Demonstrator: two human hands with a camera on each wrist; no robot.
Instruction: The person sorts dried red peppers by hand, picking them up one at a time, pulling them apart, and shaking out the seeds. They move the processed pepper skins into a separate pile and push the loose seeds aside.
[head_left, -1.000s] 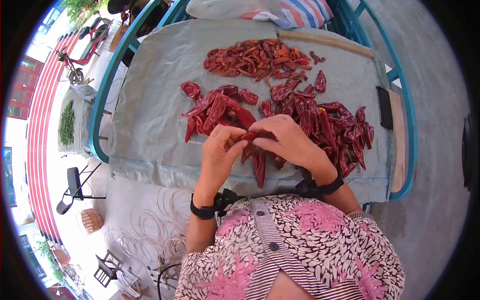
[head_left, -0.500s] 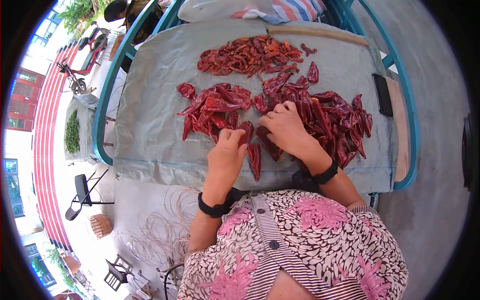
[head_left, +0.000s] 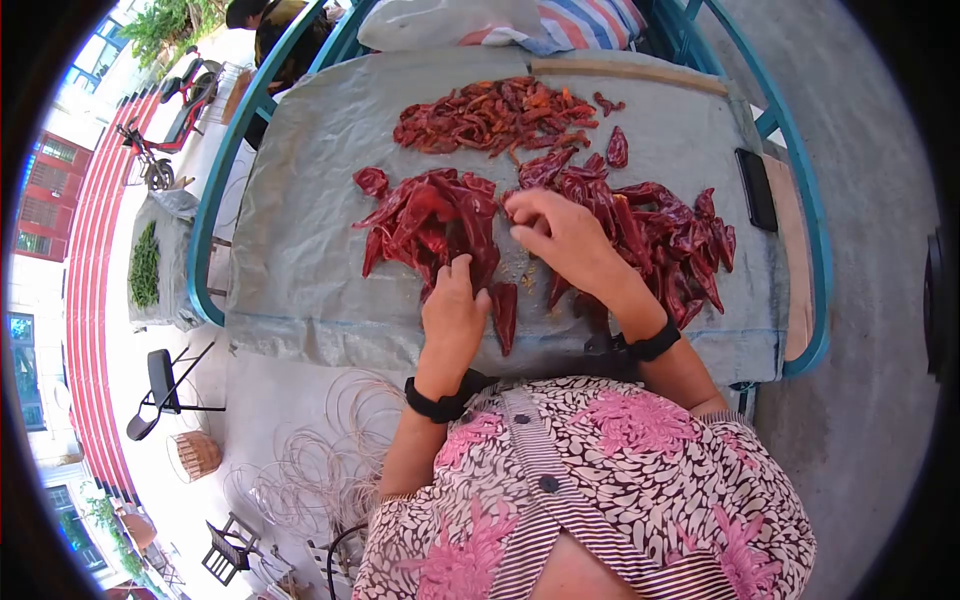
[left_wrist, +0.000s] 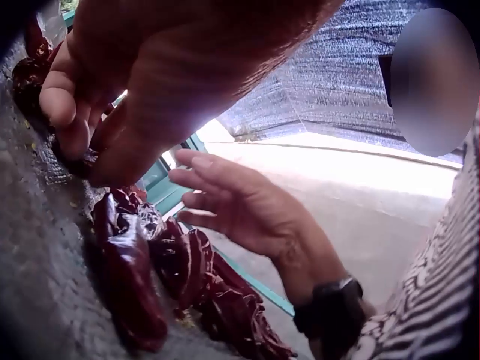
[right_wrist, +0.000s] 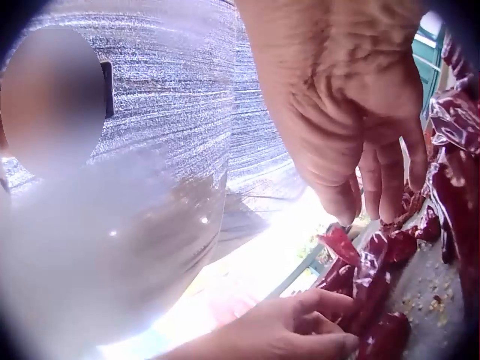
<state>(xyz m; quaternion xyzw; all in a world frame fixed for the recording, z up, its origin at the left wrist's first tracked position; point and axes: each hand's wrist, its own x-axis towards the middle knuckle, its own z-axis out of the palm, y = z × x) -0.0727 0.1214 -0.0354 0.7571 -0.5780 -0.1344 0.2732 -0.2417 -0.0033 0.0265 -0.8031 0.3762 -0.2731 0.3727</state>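
My left hand (head_left: 455, 315) is at the near side of the left heap of large dried red chilies (head_left: 405, 215). Its fingertips overlap the lower end of a long chili (head_left: 484, 245); in the left wrist view its fingers (left_wrist: 61, 105) bend toward the thumb over a dark piece, and I cannot tell whether they pinch it. Above the gap between the two heaps, my right hand (head_left: 570, 245) has loose, separated fingers and nothing in them. Beside it lies the right heap of dark red chilies (head_left: 660, 235). A single chili (head_left: 504, 320) lies right of my left hand.
A pile of smaller shriveled chilies (head_left: 490, 115) lies at the back of the grey sheet (head_left: 300, 200). Loose seeds (right_wrist: 427, 307) dot the sheet between the heaps. A black phone (head_left: 756, 190) and a teal rail (head_left: 815, 250) are at right; a striped sack (head_left: 585, 25) sits behind.
Half a second ago my right hand was on the right heap; now it is lifted off, slightly up and left. The chili by my left hand has shifted onto the left heap.
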